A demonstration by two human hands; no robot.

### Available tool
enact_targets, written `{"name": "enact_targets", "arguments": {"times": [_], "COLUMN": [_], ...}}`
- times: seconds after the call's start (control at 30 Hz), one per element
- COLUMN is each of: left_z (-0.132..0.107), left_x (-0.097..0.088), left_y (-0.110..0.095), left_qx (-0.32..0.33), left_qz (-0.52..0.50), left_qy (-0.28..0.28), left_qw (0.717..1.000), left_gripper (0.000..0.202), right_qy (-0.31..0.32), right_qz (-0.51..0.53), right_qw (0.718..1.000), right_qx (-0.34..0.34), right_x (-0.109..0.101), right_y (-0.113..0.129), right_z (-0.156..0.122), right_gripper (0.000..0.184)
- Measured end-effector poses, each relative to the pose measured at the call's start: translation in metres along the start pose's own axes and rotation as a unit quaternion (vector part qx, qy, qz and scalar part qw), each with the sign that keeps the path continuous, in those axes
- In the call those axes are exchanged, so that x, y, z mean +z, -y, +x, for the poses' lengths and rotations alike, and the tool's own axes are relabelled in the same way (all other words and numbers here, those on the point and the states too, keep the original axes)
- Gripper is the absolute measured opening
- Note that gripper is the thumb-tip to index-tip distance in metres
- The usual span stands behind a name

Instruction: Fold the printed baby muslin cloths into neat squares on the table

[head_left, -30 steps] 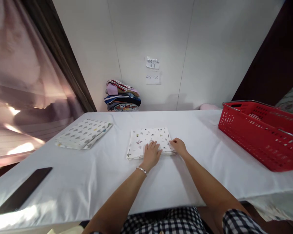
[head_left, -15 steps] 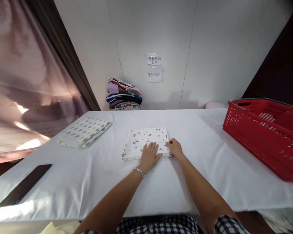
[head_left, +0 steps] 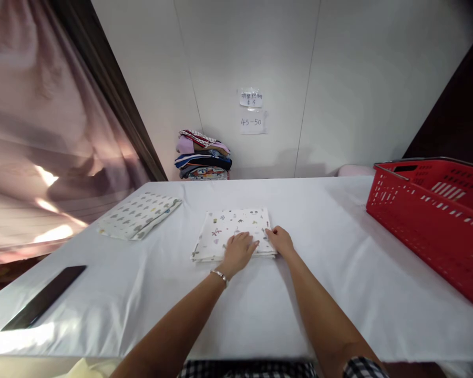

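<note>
You are working with two hands, your left hand and your right hand, and you are wearing one bracelet. Two folded cloths are lying on the one table: the sprig-printed cloth under your hands and the heart-printed cloth off to your left. One pile of folded clothes is sitting against the wall, and two paper notes are hanging above it, the upper note and the lower note. One red basket is standing at your right, and one dark flat slab is lying at your left.
</note>
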State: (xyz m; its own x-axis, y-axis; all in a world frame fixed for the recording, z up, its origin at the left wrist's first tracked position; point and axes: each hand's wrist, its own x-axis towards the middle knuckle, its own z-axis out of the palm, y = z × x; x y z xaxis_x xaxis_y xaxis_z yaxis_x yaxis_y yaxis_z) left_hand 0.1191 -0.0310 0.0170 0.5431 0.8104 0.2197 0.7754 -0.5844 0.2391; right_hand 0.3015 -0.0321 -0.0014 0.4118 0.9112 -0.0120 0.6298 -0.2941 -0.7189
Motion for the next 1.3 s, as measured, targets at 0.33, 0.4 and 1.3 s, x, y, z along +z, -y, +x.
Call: {"name": "enact_targets", "arguments": {"times": [0.33, 0.4, 1.3], "left_z": [0.024, 0.024, 0.150], "left_x": [0.021, 0.021, 0.020], "left_y": [-0.011, -0.009, -0.032], "left_qx": [-0.007, -0.017, -0.264], "left_qz": [0.060, 0.049, -0.033], "left_qy": [0.036, 0.061, 0.103], "left_qw": [0.998, 0.997, 0.958], "left_gripper": [0.046, 0.047, 0.032], "right_qy": [-0.002, -0.003, 0.016], "right_qz": [0.004, 0.005, 0.092], "right_qw": [1.000, 1.000, 0.995], "right_qx": [-0.009, -0.009, -0.037], "right_x": [-0.002, -0.002, 0.011], "right_y": [0.002, 0.000, 0.000], "right_z": [0.010, 0.013, 0.031], "right_gripper": [0.022, 0.024, 0.017]}}
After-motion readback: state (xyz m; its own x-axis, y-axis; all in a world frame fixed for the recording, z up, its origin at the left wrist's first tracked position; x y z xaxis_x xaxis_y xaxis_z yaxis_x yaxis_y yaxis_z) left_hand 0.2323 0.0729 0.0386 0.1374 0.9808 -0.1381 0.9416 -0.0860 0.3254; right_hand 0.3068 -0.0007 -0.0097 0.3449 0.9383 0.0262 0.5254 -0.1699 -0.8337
